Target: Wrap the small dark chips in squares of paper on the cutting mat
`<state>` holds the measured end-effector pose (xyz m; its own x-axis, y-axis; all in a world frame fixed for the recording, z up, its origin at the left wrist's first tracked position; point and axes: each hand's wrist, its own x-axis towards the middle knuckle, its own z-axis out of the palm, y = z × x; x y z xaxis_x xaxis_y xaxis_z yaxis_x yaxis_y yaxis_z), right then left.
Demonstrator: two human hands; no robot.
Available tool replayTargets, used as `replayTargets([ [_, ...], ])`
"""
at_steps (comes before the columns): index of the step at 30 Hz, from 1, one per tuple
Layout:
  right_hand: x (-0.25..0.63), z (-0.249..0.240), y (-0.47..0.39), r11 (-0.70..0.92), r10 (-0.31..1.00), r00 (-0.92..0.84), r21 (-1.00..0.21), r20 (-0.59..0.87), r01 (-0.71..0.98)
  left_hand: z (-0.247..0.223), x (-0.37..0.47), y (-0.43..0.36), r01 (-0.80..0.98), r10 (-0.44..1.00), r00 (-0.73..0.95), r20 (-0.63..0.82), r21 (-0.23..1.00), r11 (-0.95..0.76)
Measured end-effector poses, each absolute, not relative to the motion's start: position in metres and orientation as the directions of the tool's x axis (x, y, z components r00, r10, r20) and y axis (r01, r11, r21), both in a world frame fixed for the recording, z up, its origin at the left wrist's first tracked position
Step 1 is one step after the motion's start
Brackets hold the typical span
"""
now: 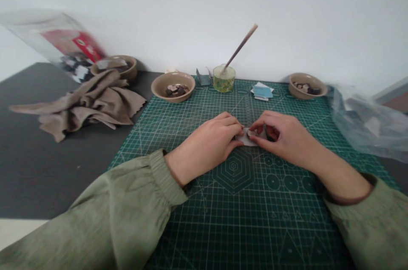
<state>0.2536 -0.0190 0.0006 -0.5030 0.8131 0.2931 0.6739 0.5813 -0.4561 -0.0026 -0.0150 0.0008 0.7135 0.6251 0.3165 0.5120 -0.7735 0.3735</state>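
Observation:
On the green cutting mat [188,227] lies a small grey sheet [246,139] that looks like sandpaper. My left hand [212,140] has its fingers closed on the sheet's left edge, pressing it down. Between the thumb and fingertips of my right hand [285,136] is a small pale round piece [251,133], pinched against or just over the sheet. Its material is too small to make out, and the fingers partly cover it.
A tan bowl [174,96] of small pieces stands back left, another tan bowl [307,95] back right. Between them are folded grey sheets [204,79], a yellow-green cup [224,85] with a stick, and blue-white papers [262,91]. Brown cloth [92,100] lies left, a plastic bag [369,125] right.

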Motion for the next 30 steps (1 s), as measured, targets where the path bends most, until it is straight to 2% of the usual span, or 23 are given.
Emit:
replayTargets([
  [30,0.2463,-0.0007,-0.0243,0.607,0.793,-0.532,-0.451,0.297,0.654,0.0003,-0.0033,-0.0208,0.556,0.671,0.663,0.332,0.381,-0.738],
])
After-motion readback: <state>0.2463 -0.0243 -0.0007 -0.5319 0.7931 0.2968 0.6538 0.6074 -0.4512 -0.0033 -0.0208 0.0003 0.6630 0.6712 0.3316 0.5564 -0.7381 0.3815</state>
